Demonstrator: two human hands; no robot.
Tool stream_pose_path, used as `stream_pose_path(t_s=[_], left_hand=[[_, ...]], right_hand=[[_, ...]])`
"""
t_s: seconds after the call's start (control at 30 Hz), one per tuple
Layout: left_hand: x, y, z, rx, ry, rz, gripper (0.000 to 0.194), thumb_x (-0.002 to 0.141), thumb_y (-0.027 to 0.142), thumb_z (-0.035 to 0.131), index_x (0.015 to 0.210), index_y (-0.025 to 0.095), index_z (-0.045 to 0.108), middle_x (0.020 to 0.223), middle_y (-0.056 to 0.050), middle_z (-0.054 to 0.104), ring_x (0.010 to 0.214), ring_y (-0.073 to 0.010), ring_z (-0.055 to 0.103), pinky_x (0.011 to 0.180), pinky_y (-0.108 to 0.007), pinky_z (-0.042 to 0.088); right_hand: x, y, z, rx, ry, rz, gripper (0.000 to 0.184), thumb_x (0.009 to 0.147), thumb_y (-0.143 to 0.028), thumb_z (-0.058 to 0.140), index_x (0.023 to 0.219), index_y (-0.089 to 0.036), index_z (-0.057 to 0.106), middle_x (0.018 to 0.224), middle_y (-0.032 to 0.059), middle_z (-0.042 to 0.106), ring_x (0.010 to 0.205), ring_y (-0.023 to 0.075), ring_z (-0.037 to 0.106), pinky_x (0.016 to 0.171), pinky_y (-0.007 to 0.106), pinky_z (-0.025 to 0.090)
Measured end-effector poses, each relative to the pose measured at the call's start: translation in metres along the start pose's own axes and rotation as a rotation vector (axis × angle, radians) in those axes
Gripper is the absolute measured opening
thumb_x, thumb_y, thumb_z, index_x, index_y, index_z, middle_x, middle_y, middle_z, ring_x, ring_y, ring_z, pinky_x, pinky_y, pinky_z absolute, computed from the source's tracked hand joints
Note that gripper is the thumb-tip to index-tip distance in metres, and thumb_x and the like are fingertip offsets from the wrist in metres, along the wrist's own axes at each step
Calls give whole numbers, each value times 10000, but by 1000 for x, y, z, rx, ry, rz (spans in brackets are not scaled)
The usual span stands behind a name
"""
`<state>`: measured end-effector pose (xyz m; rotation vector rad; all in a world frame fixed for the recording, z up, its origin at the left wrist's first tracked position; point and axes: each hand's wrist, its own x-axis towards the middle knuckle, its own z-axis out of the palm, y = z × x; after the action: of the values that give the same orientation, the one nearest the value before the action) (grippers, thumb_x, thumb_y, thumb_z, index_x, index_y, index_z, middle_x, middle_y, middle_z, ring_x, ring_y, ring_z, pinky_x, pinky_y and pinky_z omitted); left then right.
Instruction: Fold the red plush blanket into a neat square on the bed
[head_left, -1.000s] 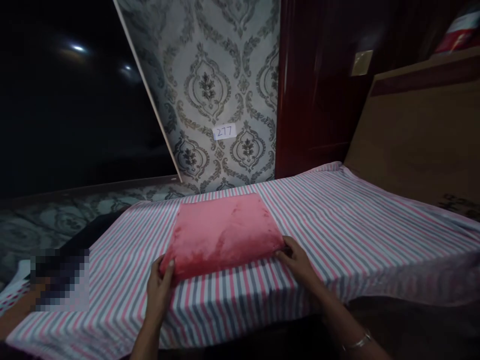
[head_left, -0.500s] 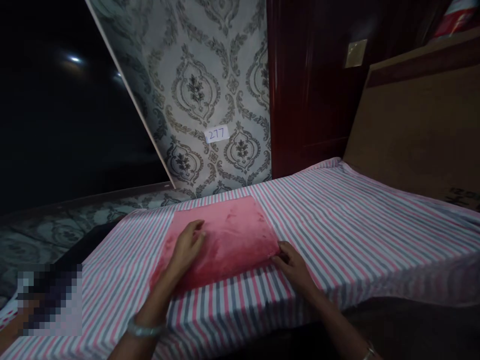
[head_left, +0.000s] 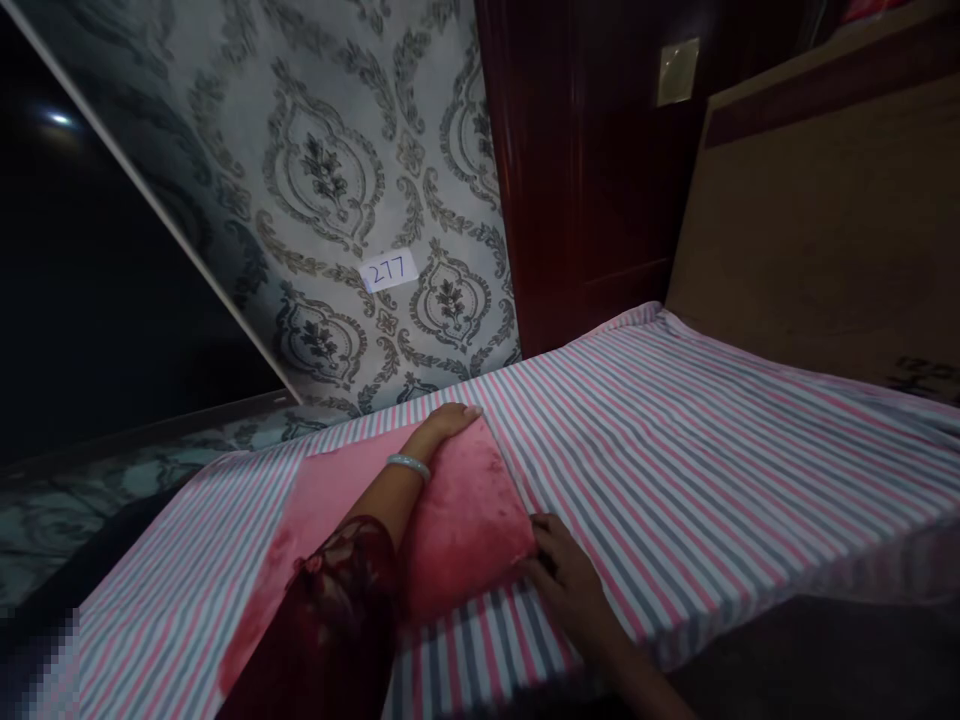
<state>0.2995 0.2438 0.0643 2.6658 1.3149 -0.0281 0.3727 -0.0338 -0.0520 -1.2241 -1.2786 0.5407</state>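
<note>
A pink plush cloth [head_left: 472, 510] lies flat in a rough rectangle on a striped sheet [head_left: 637, 450]. My left hand [head_left: 448, 422] reaches across it to the far right corner, its fingers pressed together there; the fingertips are partly hidden. At the near right corner, my right hand [head_left: 566, 580] pinches the cloth's edge between thumb and fingers. My left forearm, in a dark red sleeve with a pale bangle [head_left: 409, 466], covers much of the cloth's middle and left side.
Behind the striped surface stands a patterned wall with a paper label [head_left: 388, 269] reading 277. A large dark screen [head_left: 112, 290] is at the left. A dark red wooden panel [head_left: 585, 170] and a cardboard box [head_left: 817, 230] are at the back right.
My left hand has moved from the left part of the cloth to its far right corner. My right hand stays at the near right corner. The view has shifted right.
</note>
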Motion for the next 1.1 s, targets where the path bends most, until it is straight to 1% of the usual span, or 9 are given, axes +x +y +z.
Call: stream_pose_path(t_s=[0.13,0.3,0.4,0.6,0.77,0.87,0.97,1.03,1.1], left_hand=[[12,-3,6,57,11,-51,585,940,566,374,1031,98,712,1127,-200,713,1054,-287,671,851,-328,481],[11,-2,10,128,173,-101,521,973,506,352,1125,115,661,1147,-209,694,1116,-304,637,904,-370,455],[10,-3,14,144,247,-120,543,985,515,310,1196,114,611,1143,-211,689,1128,-314,627,931,-393,440],[14,-10,30,111,207,-105,516,992,506,308,1158,133,623,1097,-182,713,1072,-286,655,883,-359,456],[16,-9,20,50,172,-64,552,1011,484,239,1194,113,606,1166,-174,694,1091,-256,645,872,-327,459],[6,-2,2,35,195,-33,526,1005,459,301,1318,102,528,1326,-177,609,1208,-257,574,956,-331,424],[-18,7,-13,56,215,5,537,978,475,389,1356,113,505,1365,-178,575,1279,-288,510,1051,-378,355],[-37,10,-13,101,226,45,581,963,518,403,1382,124,486,1383,-183,557,1311,-315,472,1101,-432,299],[-54,9,-2,154,218,71,638,950,569,396,1430,151,445,1459,-184,487,1370,-355,391,1136,-510,227]], right_hand=[[1,-2,0,14,24,30,186,873,-214,507,944,-239,677,1090,76,582,1038,223,577,886,311,478],[-3,5,3,10,69,58,111,874,-263,544,860,-235,650,1077,85,595,1017,239,593,870,340,499],[-6,12,4,-22,98,52,101,883,-307,566,904,-246,645,1083,87,602,1015,245,604,861,351,510],[-7,14,4,-90,102,27,162,921,-343,539,1013,-248,633,1111,93,597,1045,246,602,909,374,501],[-2,5,-2,-114,58,29,147,910,-326,526,932,-230,634,1066,87,603,1026,237,602,893,356,493],[0,1,-5,-104,36,32,148,901,-323,517,892,-230,631,1042,81,603,996,230,597,869,347,489],[1,-1,-6,-96,37,31,160,899,-340,517,883,-228,630,1021,80,605,975,229,589,858,346,484],[0,-1,-6,-100,36,31,165,899,-352,520,889,-229,629,1017,78,606,975,231,586,859,351,481],[0,1,-6,-106,31,29,169,902,-361,518,901,-231,626,1029,76,605,978,230,585,860,351,478]])
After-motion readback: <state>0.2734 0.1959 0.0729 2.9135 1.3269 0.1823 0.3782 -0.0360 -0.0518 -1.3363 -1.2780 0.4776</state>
